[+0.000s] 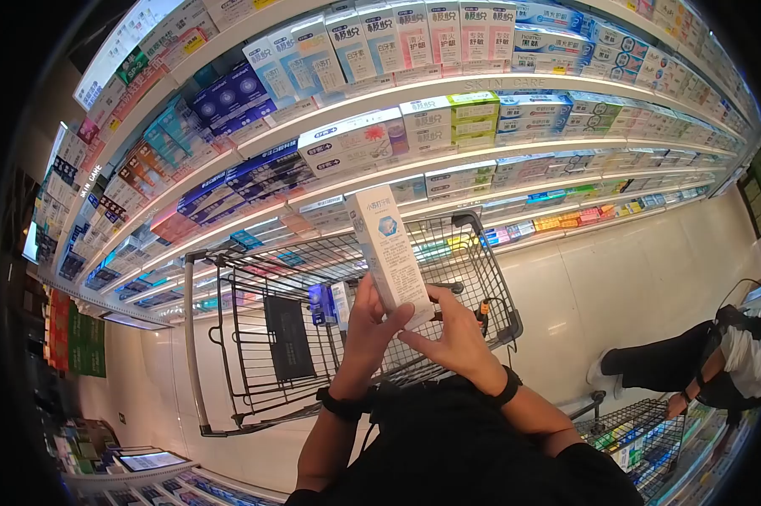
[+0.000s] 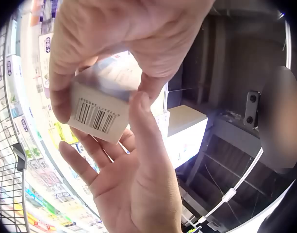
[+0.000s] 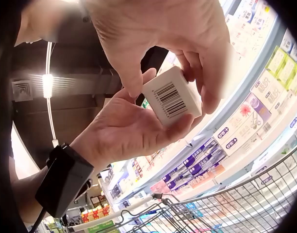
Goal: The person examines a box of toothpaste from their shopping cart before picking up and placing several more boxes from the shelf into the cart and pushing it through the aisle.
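Note:
A white toothpaste box with a blue hexagon and printed text is tilted upright above the shopping cart. My left hand grips its lower left side, thumb across the front near the bottom. At the lower right, my right hand holds the box's bottom end between thumb and fingers. Both wrist views show the barcode on the box's end face. In the right wrist view, the right hand arches over the box while the left hand supports it from below.
Shelves of boxed toothpaste curve along the far side, close behind the cart. Blue and white boxes lie in the cart beside a black panel. On the right, another person stands by a second cart.

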A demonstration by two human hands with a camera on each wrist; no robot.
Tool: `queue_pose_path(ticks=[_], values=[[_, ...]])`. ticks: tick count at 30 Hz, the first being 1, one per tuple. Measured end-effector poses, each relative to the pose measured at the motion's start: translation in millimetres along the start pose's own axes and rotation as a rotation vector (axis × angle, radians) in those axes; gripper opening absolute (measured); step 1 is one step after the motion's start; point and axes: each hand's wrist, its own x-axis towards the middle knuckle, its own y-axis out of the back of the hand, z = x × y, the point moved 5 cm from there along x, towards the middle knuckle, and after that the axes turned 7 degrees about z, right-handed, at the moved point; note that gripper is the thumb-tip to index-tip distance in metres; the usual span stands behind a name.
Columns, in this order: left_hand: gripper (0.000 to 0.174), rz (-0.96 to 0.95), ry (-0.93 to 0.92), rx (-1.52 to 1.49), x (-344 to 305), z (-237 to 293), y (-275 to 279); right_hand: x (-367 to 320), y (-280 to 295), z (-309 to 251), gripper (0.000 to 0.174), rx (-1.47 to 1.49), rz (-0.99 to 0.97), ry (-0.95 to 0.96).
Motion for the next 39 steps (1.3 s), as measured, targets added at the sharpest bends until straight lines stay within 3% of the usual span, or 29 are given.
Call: queue_pose_path(ticks=[14,29,35,39], values=[[0.072,-0.008,0.036,-0.185,-2,-3,6,-2,6,6,0.057,0.202,-0.021,0.184],[0.049,0.034,0.089,-0.268,-6,-14,6,-1,18,3,0.046,0.149,-0.038,0.326],[0.066,-0.148,0.069,-0.323,-9,-6,-10,5,20,16,0.047,0.341,0.064,0.168],[0.072,-0.195,0.116,-0.383,-8,-11,-17,9,17,16,0.052,0.489,-0.002,0.066]])
